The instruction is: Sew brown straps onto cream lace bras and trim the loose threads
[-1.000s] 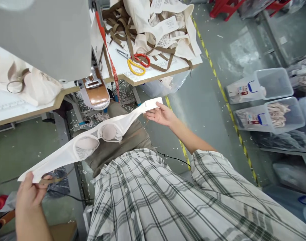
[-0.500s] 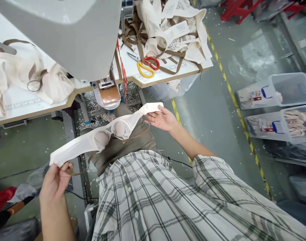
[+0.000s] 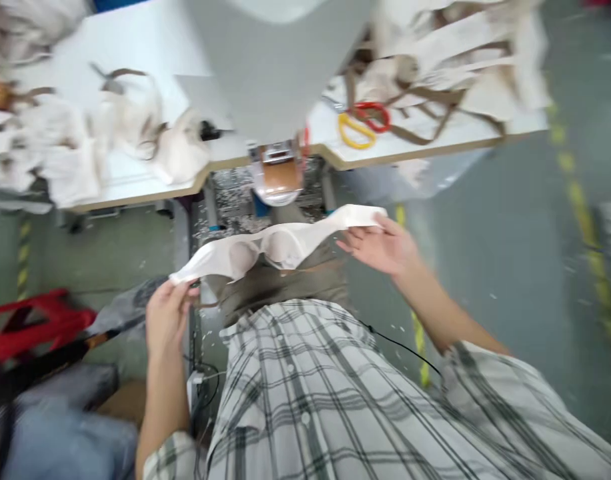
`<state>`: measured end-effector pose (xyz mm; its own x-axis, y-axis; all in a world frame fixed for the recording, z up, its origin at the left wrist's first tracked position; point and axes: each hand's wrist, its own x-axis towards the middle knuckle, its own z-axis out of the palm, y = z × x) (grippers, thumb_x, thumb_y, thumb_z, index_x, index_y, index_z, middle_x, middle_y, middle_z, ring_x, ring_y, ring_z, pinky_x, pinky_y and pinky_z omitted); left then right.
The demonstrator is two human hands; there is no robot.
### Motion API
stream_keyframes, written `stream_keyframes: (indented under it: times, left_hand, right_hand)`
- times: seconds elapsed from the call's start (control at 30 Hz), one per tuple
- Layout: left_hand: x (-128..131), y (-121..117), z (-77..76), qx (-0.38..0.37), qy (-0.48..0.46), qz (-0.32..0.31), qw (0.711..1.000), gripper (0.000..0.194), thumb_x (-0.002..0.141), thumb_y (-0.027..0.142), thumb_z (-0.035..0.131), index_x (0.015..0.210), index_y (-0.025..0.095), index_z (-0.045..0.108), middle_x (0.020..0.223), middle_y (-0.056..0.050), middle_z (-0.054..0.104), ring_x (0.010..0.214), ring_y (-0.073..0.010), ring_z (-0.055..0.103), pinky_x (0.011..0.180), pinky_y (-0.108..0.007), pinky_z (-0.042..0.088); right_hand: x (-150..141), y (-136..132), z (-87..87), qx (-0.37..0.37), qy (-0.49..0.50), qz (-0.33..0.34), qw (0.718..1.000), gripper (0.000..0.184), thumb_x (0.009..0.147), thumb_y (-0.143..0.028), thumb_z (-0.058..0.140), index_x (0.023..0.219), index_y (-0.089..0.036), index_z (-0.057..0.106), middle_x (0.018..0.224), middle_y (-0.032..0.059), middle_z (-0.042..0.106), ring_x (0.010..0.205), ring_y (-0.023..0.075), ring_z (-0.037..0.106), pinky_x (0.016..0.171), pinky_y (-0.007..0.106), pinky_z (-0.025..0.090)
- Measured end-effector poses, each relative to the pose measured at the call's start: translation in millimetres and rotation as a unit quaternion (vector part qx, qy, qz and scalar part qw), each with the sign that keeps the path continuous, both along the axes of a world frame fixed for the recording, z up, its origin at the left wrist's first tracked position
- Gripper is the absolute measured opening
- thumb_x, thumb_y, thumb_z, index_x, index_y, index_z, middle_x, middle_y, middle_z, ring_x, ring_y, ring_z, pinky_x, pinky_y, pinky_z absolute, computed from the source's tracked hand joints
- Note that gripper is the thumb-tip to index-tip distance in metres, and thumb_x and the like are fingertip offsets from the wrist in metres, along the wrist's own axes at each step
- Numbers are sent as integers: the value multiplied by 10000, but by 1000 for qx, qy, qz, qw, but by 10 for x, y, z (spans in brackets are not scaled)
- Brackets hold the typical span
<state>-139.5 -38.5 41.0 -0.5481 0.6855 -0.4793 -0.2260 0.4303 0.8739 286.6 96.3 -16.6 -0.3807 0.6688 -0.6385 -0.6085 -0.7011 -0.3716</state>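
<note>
A white bra point(image 3: 280, 245) is stretched out between my two hands above my lap, its cups in the middle. My left hand point(image 3: 168, 313) pinches the end of one wing at the left. At the right, my right hand point(image 3: 380, 245) grips the other wing end between thumb and fingers. A brown strap shows below my left hand and another lies along the lap under the cups. Just beyond the bra is the sewing machine's arm end point(image 3: 278, 173), with a brown pad on it.
The machine's grey head point(image 3: 285, 67) rises over the white table point(image 3: 135, 40). Red-and-yellow scissors point(image 3: 358, 127) lie by a pile of bras and brown straps point(image 3: 460, 73) at the right. More bras point(image 3: 65, 147) lie at the left. A red stool point(image 3: 40, 323) stands on the floor.
My view has swung to the left, so the table and hands appear further right. Both hands still hold the bra, which now looks more level. The picture has blurred.
</note>
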Motion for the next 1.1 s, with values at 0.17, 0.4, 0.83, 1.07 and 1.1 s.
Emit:
stream_keyframes:
  times: [0.17, 0.4, 0.83, 1.07, 1.1]
  left_hand:
    - [105, 41, 95, 29, -95, -24, 995, 371, 652, 330, 894, 956, 145, 788, 923, -78, 794, 690, -113, 714, 676, -199, 561]
    - [163, -16, 185, 49, -117, -55, 990, 309, 730, 324, 860, 990, 170, 794, 992, -72, 799, 734, -120, 739, 717, -200, 576]
    - [54, 93, 125, 36, -65, -14, 997, 329, 627, 299, 912, 901, 167, 786, 884, -41, 795, 656, -104, 698, 658, -183, 590]
    - [92, 142, 167, 11, -47, 11, 999, 268, 648, 235, 878, 892, 177, 784, 889, -23, 792, 677, -108, 698, 707, -174, 620]
    - [100, 141, 186, 12, -45, 10, 999, 271, 654, 234, 871, 905, 177, 787, 882, -21, 788, 683, -106, 698, 717, -170, 620]
  right_hand:
    - [-87, 2, -53, -56, -102, -61, 991, 432, 945, -430, 431, 570, -252, 552, 831, 23, 760, 945, 193, 736, 1057, 486, 508]
    - [-131, -39, 5, -66, -151, -86, 983, 306, 937, -399, 479, 717, -268, 645, 863, 33, 753, 908, 201, 735, 988, 481, 540]
    - [-401, -8, 306, -6, 17, 15, 1000, 380, 986, -438, 440, 833, -217, 709, 840, 30, 767, 894, 175, 737, 969, 404, 571]
    - [-500, -15, 507, -13, 102, 19, 995, 441, 1024, -412, 368, 789, -197, 673, 878, 56, 762, 932, 185, 721, 1043, 437, 532]
    - [-501, -25, 522, -14, 106, 22, 994, 440, 1021, -414, 378, 757, -199, 657, 884, 56, 758, 931, 187, 718, 1053, 444, 524]
